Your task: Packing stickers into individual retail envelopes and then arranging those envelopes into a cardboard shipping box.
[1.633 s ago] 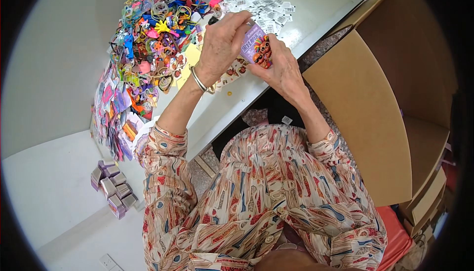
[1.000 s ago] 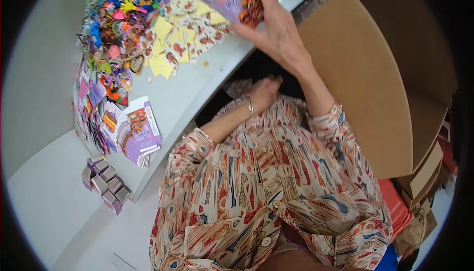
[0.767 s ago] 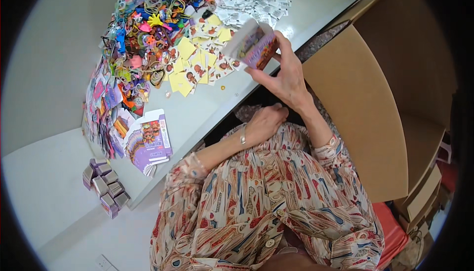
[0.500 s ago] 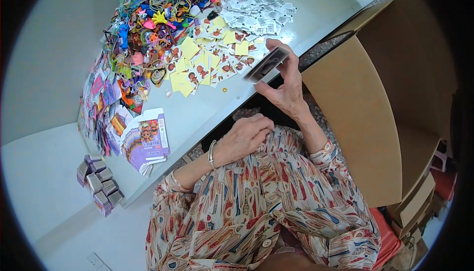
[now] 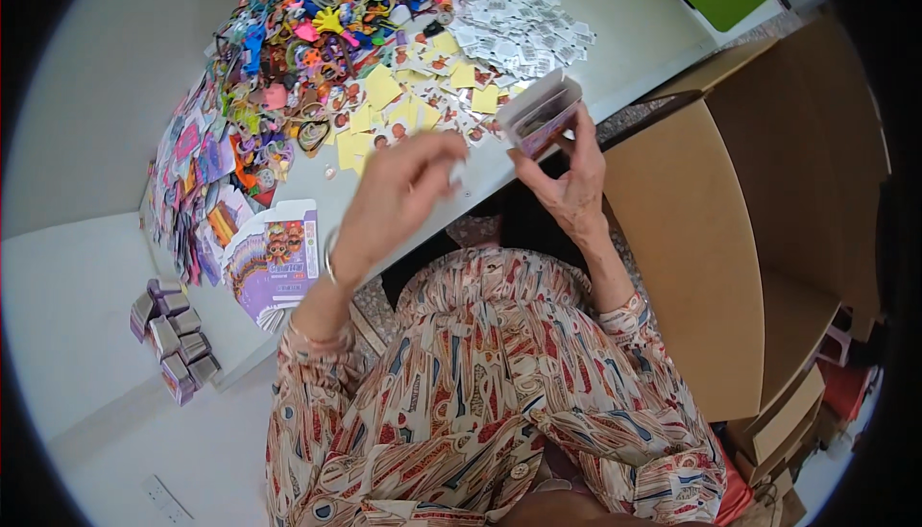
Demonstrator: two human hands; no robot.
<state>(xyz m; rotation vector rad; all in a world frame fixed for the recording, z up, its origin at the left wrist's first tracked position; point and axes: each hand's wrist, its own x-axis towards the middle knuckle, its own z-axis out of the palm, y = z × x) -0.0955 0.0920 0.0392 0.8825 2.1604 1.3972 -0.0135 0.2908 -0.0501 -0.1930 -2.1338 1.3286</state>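
Observation:
My right hand (image 5: 567, 176) grips a small open-topped carton (image 5: 541, 123) over the table's front edge, its open end tilted up with something inside that I cannot make out. My left hand (image 5: 399, 200), blurred by motion, is raised over the table with curled fingers. A small whitish thing (image 5: 457, 172) shows at its fingertips, too smeared to name. Just beyond it lie scattered picture stickers and yellow paper squares (image 5: 382, 90). A fanned stack of flat purple cartons (image 5: 279, 263) rests left of my left wrist.
Mixed small toys (image 5: 307, 37) heap up at the back left, beside colourful packets (image 5: 187, 181). White printed slips (image 5: 523, 27) are piled at the back. Several filled purple packs (image 5: 178, 340) stand far left. A large open cardboard box (image 5: 691, 258) is at my right.
My left hand has risen from my lap and moved forward over the table. My right hand has turned the carton so its open end shows.

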